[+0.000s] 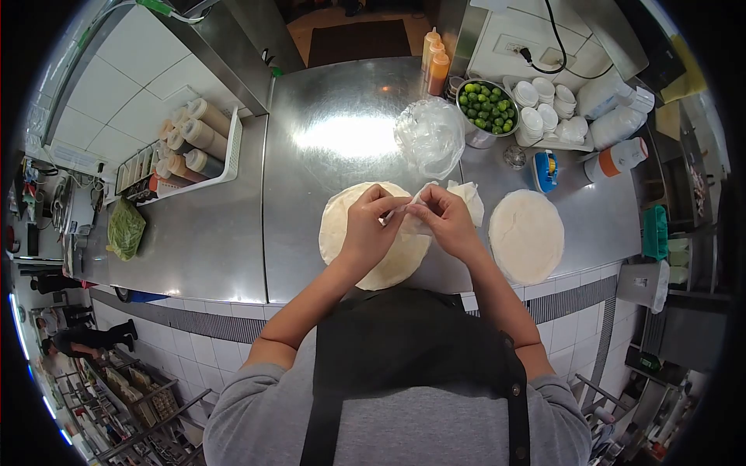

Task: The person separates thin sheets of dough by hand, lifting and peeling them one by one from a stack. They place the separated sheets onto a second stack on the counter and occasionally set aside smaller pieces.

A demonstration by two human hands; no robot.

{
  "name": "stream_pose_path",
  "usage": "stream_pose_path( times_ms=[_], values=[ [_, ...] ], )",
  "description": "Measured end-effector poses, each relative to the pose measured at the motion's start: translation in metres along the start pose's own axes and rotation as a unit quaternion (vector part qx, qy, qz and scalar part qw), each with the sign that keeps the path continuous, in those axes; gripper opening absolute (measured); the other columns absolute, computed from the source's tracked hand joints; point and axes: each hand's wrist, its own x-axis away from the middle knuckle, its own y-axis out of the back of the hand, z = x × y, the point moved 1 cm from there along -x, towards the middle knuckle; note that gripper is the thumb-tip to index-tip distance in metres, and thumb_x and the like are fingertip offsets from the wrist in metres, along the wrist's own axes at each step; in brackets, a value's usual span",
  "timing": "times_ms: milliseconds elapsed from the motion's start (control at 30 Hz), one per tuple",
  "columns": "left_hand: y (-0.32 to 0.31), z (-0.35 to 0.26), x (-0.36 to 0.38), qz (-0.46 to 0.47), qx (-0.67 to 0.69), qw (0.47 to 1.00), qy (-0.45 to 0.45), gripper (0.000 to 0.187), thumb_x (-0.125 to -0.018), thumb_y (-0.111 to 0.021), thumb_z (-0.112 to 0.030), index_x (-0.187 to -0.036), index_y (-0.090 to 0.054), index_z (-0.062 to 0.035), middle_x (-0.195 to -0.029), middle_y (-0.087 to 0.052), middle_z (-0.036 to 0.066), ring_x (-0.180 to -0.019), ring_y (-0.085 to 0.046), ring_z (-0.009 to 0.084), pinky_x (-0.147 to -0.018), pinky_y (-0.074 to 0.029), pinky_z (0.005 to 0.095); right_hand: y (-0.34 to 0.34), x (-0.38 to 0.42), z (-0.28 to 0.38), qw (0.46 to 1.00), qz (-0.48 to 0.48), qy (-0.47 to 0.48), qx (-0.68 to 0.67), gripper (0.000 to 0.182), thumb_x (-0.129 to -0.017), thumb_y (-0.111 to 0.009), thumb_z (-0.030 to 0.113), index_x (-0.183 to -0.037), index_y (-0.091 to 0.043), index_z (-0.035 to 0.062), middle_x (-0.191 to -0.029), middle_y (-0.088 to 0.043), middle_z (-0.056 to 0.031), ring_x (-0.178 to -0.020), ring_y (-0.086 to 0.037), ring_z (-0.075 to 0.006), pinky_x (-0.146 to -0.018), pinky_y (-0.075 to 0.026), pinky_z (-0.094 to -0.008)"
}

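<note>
Pale round flour tortillas (342,225) lie on the steel counter beneath my hands. My left hand (371,225) is closed, thumb and fingertips pinching a thin white sheet (418,225) over their right side. Close beside it, my right hand (447,221) pinches the same sheet, fingertips nearly meeting the left ones. I cannot tell whether the sheet is paper or thin dough. Just behind my right hand sits a crumpled whitish piece (471,200). Another round of tortillas (527,237) rests to the right. A crumpled clear plastic bag (430,138) lies beyond my hands.
A metal pot of limes (487,107), sauce bottles (438,71) and stacked white cups (544,109) stand at the back right. A blue container (545,171) is nearer. At left are a white bottle rack (225,155) and a green bag (126,229).
</note>
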Motion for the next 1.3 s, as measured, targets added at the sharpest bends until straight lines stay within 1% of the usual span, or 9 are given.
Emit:
stream_pose_path(
  times_ms=[67, 233, 333, 567, 700, 767, 933, 1100, 1300],
  values=[
    [0.002, -0.003, 0.0, 0.004, -0.036, 0.999, 0.003, 0.018, -0.081, -0.072, 0.004, -0.097, -0.077, -0.0035, -0.078, -0.061, 0.004, -0.066, -0.058, 0.0092, -0.06, -0.049, 0.0245, 0.002, -0.001, 0.002, 1.0, 0.013, 0.01, 0.001, 0.029, -0.091, -0.069, 0.024, -0.087, -0.056, -0.0014, -0.079, -0.061, -0.0122, -0.072, -0.059, -0.0211, -0.069, -0.047, -0.0349],
    [0.002, -0.005, 0.0, -0.011, -0.039, 0.998, 0.04, 0.013, -0.078, -0.073, 0.001, -0.09, -0.074, 0.0, -0.075, -0.061, 0.006, -0.061, -0.058, 0.0117, -0.057, -0.049, 0.0255, -0.009, 0.004, 0.021, 0.943, -0.054, 0.162, 0.285, 0.015, -0.089, -0.061, 0.012, -0.085, -0.052, 0.0004, -0.081, -0.059, -0.0182, -0.079, -0.061, -0.0394, -0.07, -0.05, -0.0471],
    [-0.002, -0.001, -0.003, -0.03, -0.044, 0.998, 0.038, 0.012, -0.076, -0.072, 0.0, -0.088, -0.073, 0.0019, -0.073, -0.061, 0.007, -0.058, -0.058, 0.0121, -0.055, -0.049, 0.0255, -0.016, 0.005, 0.018, 0.928, -0.111, 0.177, 0.308, 0.012, -0.087, -0.059, 0.009, -0.088, -0.052, 0.0, -0.084, -0.058, -0.0183, -0.079, -0.062, -0.039, -0.069, -0.051, -0.0481],
    [0.007, 0.003, -0.009, -0.017, -0.102, 0.993, 0.051, 0.01, -0.078, -0.07, -0.001, -0.088, -0.072, 0.0012, -0.078, -0.063, 0.006, -0.063, -0.061, 0.012, -0.058, -0.05, 0.0266, -0.015, 0.005, 0.011, 0.959, -0.114, 0.1, 0.239, 0.013, -0.087, -0.058, 0.007, -0.091, -0.049, -0.0018, -0.092, -0.056, -0.0218, -0.087, -0.059, -0.0425, -0.076, -0.048, -0.0491],
    [-0.004, -0.001, -0.011, -0.015, -0.06, 0.996, -0.066, 0.012, -0.08, -0.068, 0.002, -0.091, -0.07, 0.0012, -0.084, -0.064, 0.007, -0.07, -0.061, 0.0128, -0.063, -0.05, 0.0266, -0.016, 0.009, 0.017, 0.972, -0.065, 0.182, 0.135, 0.012, -0.087, -0.056, 0.003, -0.096, -0.05, -0.0025, -0.095, -0.053, -0.0234, -0.093, -0.055, -0.0446, -0.079, -0.046, -0.0503],
    [-0.011, -0.002, -0.008, -0.007, 0.063, 0.997, 0.053, 0.016, -0.08, -0.064, 0.007, -0.095, -0.069, 0.002, -0.089, -0.063, 0.008, -0.074, -0.061, 0.0128, -0.064, -0.048, 0.0245, -0.017, 0.009, 0.017, 0.969, -0.079, 0.184, 0.148, 0.013, -0.087, -0.056, 0.002, -0.097, -0.051, -0.0023, -0.095, -0.053, -0.023, -0.091, -0.056, -0.0444, -0.078, -0.046, -0.0501],
    [-0.001, 0.007, -0.008, -0.006, 0.017, 1.0, 0.015, 0.015, -0.085, -0.063, 0.008, -0.096, -0.072, 0.0026, -0.086, -0.063, 0.006, -0.073, -0.06, 0.0104, -0.062, -0.046, 0.0234, -0.014, 0.01, 0.018, 0.966, -0.08, 0.183, 0.164, 0.011, -0.088, -0.055, 0.003, -0.097, -0.05, -0.0019, -0.093, -0.054, -0.0213, -0.083, -0.057, -0.0426, -0.073, -0.048, -0.047],
    [0.015, 0.019, -0.018, -0.04, 0.097, 0.993, 0.043, 0.01, -0.095, -0.064, 0.0, -0.095, -0.07, 0.0072, -0.081, -0.061, 0.001, -0.069, -0.056, 0.0052, -0.06, -0.044, 0.0221, -0.009, 0.005, 0.013, 0.981, -0.152, 0.101, 0.067, 0.008, -0.089, -0.055, 0.003, -0.088, -0.05, -0.0031, -0.091, -0.053, -0.0163, -0.076, -0.058, -0.0284, -0.069, -0.049, -0.0379],
    [-0.004, -0.006, -0.013, -0.067, 0.199, 0.975, 0.071, 0.022, -0.093, -0.071, -0.017, -0.087, -0.061, 0.0019, -0.081, -0.057, 0.003, -0.069, -0.054, 0.0077, -0.062, -0.043, 0.0226, -0.019, 0.008, 0.028, 0.976, -0.09, 0.196, 0.002, 0.008, -0.089, -0.056, 0.004, -0.09, -0.053, -0.003, -0.098, -0.059, -0.0137, -0.083, -0.059, -0.0215, -0.075, -0.05, -0.0299]
  ],
)
